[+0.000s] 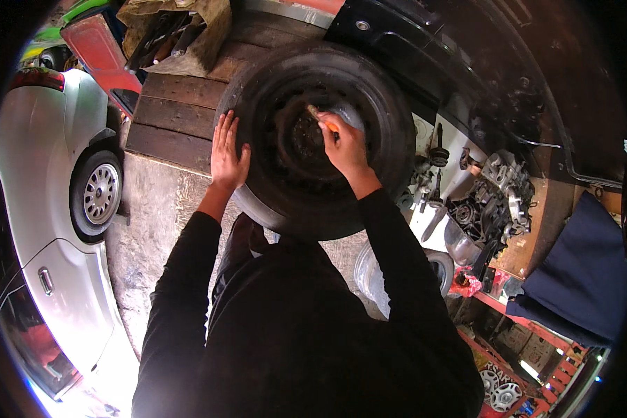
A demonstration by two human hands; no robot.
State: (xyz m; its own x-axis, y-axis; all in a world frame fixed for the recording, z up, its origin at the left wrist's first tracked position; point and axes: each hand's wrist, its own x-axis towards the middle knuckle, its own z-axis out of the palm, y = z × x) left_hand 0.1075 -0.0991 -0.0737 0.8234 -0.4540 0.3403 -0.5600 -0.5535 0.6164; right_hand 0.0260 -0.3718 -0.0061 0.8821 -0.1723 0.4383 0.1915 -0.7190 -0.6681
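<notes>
Centre frame, the left hand point(228, 155) lies flat, fingers spread, on the heavy, stiff tyre point(390, 150); the right hand point(345, 146) grips perhaps a brush point(315, 113).

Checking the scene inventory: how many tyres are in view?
2: one tyre under both hands, centre; one on the silver car, left. Others may be hidden in the clutter at right.

The tyre point(390, 132) is dull black, and the wheel point(296, 139) inside it is black too, with rusty brown at its hub. The tool point(320, 117) has an orange and tan handle. Both sleeves point(177, 292) are black. Far left, the planks point(177, 115) are dark brown. The car point(56, 279) on the left is silver with a grey spoked wheel. On the right hangs a navy cloth point(585, 279), with red shelving point(515, 327) below.
</notes>
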